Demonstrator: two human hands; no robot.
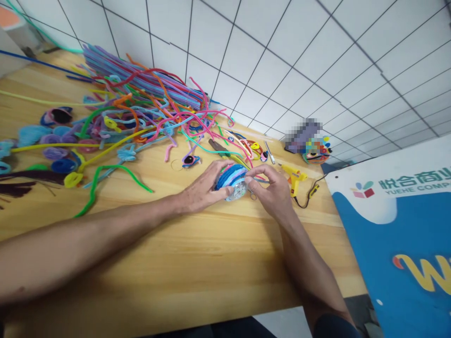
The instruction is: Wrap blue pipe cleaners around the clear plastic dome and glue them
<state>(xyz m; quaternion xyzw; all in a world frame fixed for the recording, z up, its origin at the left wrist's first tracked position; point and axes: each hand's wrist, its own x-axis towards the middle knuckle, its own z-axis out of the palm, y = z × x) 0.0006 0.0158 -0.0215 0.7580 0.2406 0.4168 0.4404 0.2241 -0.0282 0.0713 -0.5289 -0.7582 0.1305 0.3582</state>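
Blue-wrapped ball (232, 179) between both hands, seemingly.

I see both hands, left hand (200, 190) and right hand (269, 190), gripping a blue-striped, pipe-cleaner-wrapped clear ball (232, 182) on the wooden table (197, 263), yellow glue gun (294, 177) just beside.

wooden table (197, 263), white tiled floor (317, 56)

Near tabletop (197, 263) bare; pipe cleaners (141, 103) clutter far-left; glue gun (294, 177) right.
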